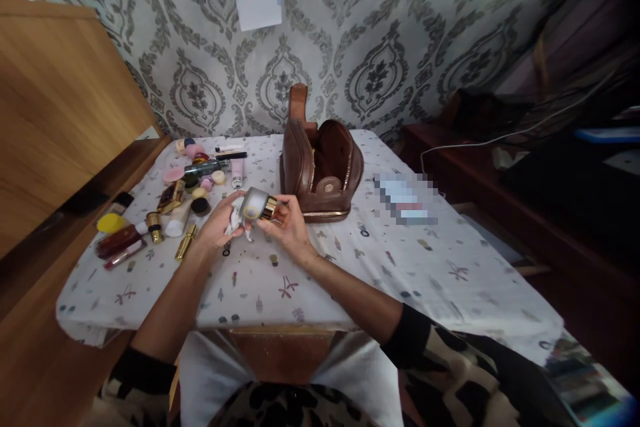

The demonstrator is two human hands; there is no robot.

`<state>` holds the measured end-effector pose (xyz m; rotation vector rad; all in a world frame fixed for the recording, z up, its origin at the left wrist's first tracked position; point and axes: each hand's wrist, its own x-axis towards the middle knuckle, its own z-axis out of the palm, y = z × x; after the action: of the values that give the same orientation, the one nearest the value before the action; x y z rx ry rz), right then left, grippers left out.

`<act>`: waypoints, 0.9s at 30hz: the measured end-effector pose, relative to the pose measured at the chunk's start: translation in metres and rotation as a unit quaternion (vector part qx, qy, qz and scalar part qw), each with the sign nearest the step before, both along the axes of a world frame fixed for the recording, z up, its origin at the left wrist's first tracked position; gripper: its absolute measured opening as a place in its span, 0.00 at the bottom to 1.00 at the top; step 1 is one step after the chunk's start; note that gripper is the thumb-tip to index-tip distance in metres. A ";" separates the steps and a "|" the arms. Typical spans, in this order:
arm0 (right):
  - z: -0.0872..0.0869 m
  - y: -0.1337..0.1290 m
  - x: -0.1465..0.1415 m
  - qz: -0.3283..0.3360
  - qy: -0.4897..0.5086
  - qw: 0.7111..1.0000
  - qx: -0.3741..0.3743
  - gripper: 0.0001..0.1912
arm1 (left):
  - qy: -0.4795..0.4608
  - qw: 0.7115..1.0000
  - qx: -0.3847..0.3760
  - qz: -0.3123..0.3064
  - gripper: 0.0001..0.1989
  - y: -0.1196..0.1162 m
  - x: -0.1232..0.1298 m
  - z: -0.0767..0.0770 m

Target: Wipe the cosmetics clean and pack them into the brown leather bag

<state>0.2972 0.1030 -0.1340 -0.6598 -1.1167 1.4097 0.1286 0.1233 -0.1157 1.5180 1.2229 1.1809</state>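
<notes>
My right hand (290, 227) grips a cosmetic bottle (256, 204) by its gold end, with the grey, semi-clear body tilted toward the left. A crumpled white wipe (234, 220) is bunched in my left hand (217, 223), pressed against the bottle's other end. Just behind my right hand stands a brown leather toiletry bag (295, 180), unzipped, with its flap (299, 103) raised and a dark interior. To the left of my left hand lie a gold lipstick tube (186, 242), a pale squeeze tube (177, 219) and a black round lid (201, 206).
Several cosmetics crowd the table's left side, among them a dark red bottle (117, 242), a yellow round item (111, 223) and a pink tube (237, 172). A blurred-out phone-like object (405, 200) lies right of the bag. A wooden panel (60, 107) borders the left.
</notes>
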 end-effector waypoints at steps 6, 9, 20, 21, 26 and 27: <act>0.001 0.005 0.004 0.008 0.022 0.999 -0.024 0.30 | -0.152 0.975 -0.129 -0.094 0.35 -0.006 0.004 0.007; 0.000 0.006 0.005 0.008 0.018 0.999 -0.030 0.29 | -0.123 0.980 -0.118 -0.106 0.42 -0.008 0.005 0.004; -0.001 0.007 0.007 0.044 0.012 0.996 -0.075 0.26 | 0.052 0.997 -0.003 -0.055 0.32 -0.012 0.014 0.003; -0.001 0.008 0.007 0.052 0.024 0.995 -0.086 0.26 | 0.065 0.996 0.007 -0.058 0.30 -0.012 0.013 0.004; 0.003 0.009 0.008 0.076 0.063 0.988 -0.121 0.27 | 0.129 0.988 0.058 -0.070 0.17 -0.006 0.001 0.009; 0.003 0.009 0.008 0.073 0.063 0.988 -0.120 0.27 | 0.144 0.985 0.068 -0.069 0.13 -0.004 -0.002 0.009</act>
<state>0.3052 0.1121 -0.1306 -0.6583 -0.9175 1.7065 0.1266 0.1189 -0.1068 1.8962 1.2192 0.9945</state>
